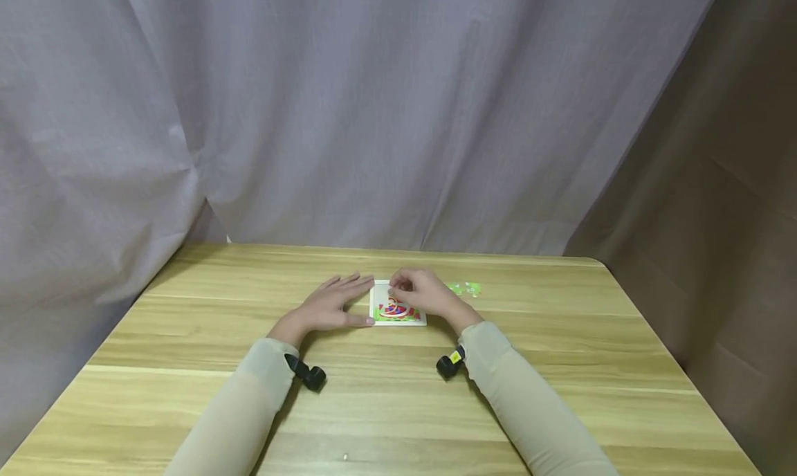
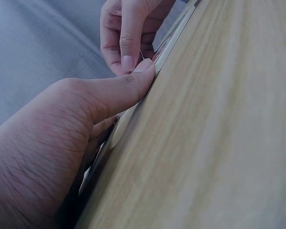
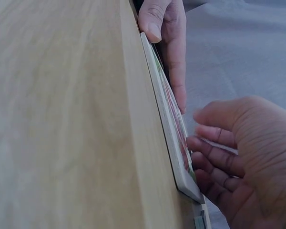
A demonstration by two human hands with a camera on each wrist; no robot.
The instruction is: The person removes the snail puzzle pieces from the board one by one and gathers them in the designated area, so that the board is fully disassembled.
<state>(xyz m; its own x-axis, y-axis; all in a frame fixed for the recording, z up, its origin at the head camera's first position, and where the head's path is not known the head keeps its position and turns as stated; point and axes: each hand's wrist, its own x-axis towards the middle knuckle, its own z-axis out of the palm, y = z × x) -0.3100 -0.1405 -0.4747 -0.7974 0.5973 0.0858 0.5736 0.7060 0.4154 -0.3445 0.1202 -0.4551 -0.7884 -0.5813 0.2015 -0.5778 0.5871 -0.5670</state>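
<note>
On the table lies a small white-framed picture puzzle (image 1: 400,322) with red, blue and green artwork along its lower part. My left hand (image 1: 326,306) rests flat at its left side with fingers spread, its thumb (image 2: 128,88) pressing on the near left corner of the frame. Over the puzzle's upper right, my right hand (image 1: 425,293) pinches a thin, pale-edged puzzle piece (image 3: 220,146) between thumb and fingers. That hand's other fingers curl in close over the board, covering part of the picture.
Green puzzle pieces (image 1: 467,288) lie on the wooden table (image 1: 373,393) just right of the right hand. Grey curtain (image 1: 349,116) hangs behind the table's far edge, and a darker curtain (image 1: 716,206) is on the right. Each wrist wears a small black camera.
</note>
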